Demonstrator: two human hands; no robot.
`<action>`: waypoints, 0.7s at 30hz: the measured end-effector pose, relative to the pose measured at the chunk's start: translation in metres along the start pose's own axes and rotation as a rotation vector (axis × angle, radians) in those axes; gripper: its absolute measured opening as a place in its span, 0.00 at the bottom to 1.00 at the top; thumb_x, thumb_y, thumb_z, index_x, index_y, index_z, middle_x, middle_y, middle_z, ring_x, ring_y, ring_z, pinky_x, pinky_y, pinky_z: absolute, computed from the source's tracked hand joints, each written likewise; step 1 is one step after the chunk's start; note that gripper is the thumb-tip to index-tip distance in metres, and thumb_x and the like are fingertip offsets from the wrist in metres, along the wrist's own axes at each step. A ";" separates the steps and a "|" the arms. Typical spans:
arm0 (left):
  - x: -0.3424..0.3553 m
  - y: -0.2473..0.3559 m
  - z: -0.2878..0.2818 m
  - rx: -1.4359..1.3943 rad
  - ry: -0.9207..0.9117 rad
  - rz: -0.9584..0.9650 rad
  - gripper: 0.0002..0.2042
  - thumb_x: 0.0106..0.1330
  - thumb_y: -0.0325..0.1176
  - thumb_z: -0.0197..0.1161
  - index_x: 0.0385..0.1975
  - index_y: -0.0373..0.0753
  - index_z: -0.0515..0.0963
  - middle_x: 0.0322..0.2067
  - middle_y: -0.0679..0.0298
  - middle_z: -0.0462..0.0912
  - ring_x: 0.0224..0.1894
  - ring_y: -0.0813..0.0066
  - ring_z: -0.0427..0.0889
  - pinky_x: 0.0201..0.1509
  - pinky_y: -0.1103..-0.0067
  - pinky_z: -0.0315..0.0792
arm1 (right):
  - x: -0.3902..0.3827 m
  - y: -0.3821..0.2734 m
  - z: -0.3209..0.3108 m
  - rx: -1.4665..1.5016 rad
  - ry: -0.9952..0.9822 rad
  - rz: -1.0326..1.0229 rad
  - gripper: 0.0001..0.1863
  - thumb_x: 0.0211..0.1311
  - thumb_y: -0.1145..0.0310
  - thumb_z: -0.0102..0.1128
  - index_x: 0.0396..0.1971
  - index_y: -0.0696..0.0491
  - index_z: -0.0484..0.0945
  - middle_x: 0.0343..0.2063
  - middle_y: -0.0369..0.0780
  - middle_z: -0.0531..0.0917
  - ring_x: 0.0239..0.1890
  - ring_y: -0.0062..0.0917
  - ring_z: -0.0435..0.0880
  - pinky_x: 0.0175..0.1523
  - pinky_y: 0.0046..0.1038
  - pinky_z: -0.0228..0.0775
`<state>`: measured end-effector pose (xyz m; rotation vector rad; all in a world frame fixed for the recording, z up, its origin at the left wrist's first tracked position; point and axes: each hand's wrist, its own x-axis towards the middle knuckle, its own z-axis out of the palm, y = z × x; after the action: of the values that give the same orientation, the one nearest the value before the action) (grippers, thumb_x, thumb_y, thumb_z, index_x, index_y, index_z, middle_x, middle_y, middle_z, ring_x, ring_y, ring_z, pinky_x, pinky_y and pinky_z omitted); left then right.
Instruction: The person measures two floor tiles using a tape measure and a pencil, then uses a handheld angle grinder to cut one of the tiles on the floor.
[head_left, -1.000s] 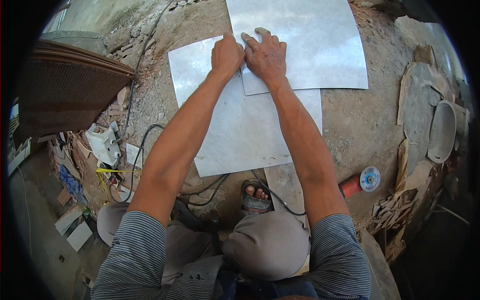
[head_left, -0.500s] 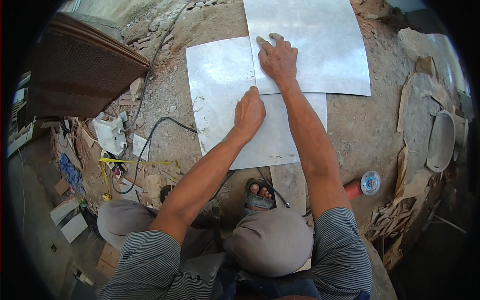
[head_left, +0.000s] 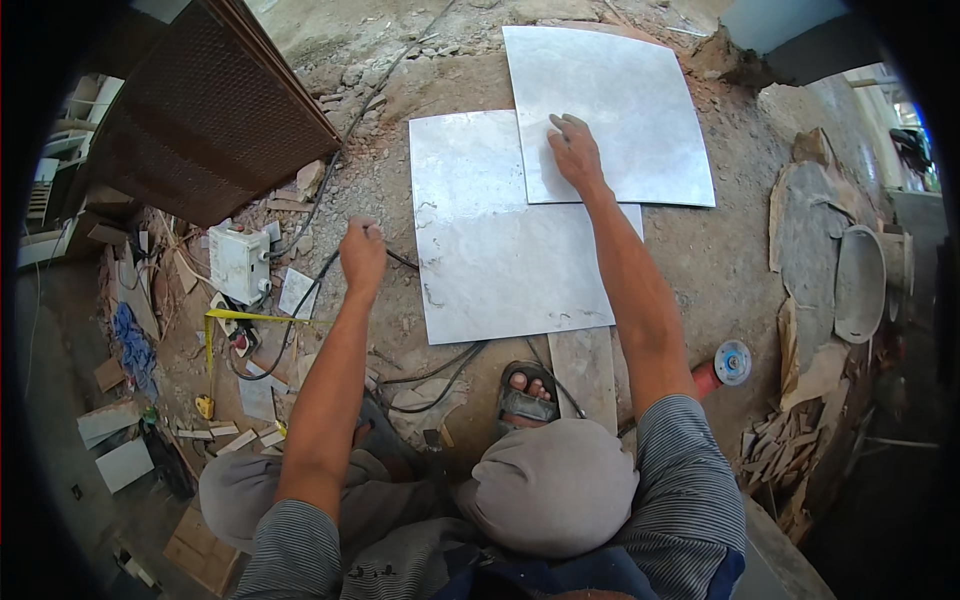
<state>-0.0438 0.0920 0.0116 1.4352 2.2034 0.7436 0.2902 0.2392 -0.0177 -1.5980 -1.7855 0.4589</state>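
Note:
Two large, pale grey glossy tiles lie on the dirt floor in front of me. The upper tile point(head_left: 640, 110) overlaps the far right part of the lower tile point(head_left: 490, 270). On the near left part of the upper tile rests my right hand point(head_left: 576, 158), its fingers stretched out and holding nothing. My left hand point(head_left: 363, 258) is off the tiles, above the ground to the left of the lower one. Its fingers are closed, and whatever they may hold cannot be made out. A black cable point(head_left: 402, 260) runs close beside that hand.
A red angle grinder point(head_left: 708, 378) with a blue-centred disc lies right of my right forearm. At left are a white electrical box point(head_left: 238, 264), a yellow tape measure point(head_left: 205, 406) with its blade out, and stacked brown tiles point(head_left: 210, 120). Broken pieces point(head_left: 790, 440) lie at right.
My left hand has moved left, off the lower tile, and is now over the ground. My right hand stays on the upper tile. The view has shifted.

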 end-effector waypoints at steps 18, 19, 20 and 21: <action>-0.080 0.011 0.034 -0.016 -0.237 0.151 0.22 0.59 0.28 0.58 0.54 0.33 0.66 0.51 0.48 0.71 0.55 0.50 0.69 0.59 0.65 0.63 | -0.077 0.087 -0.114 0.906 0.415 1.099 0.28 0.63 0.70 0.53 0.60 0.65 0.58 0.60 0.56 0.61 0.59 0.43 0.68 0.58 0.37 0.69; -0.081 0.011 0.034 -0.023 -0.258 0.131 0.23 0.59 0.28 0.58 0.56 0.33 0.65 0.52 0.47 0.70 0.56 0.51 0.68 0.60 0.66 0.62 | -0.075 0.085 -0.114 0.882 0.425 1.127 0.27 0.63 0.70 0.54 0.59 0.66 0.59 0.59 0.57 0.62 0.58 0.44 0.68 0.57 0.38 0.71; -0.080 0.011 0.033 -0.029 -0.277 0.112 0.25 0.59 0.28 0.58 0.58 0.33 0.64 0.54 0.47 0.70 0.57 0.51 0.68 0.61 0.67 0.62 | -0.073 0.084 -0.115 0.863 0.428 1.135 0.27 0.62 0.70 0.55 0.57 0.66 0.60 0.57 0.58 0.63 0.57 0.45 0.68 0.55 0.38 0.73; -0.080 0.012 0.032 -0.027 -0.276 0.112 0.25 0.59 0.28 0.58 0.58 0.33 0.64 0.54 0.47 0.70 0.57 0.51 0.68 0.61 0.67 0.62 | -0.072 0.084 -0.115 0.861 0.433 1.153 0.27 0.62 0.70 0.55 0.57 0.66 0.60 0.57 0.58 0.63 0.57 0.45 0.68 0.55 0.38 0.73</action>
<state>0.0145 0.0294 -0.0025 1.5554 1.9112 0.5697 0.4306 0.1644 -0.0107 -1.6909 -0.1027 1.0888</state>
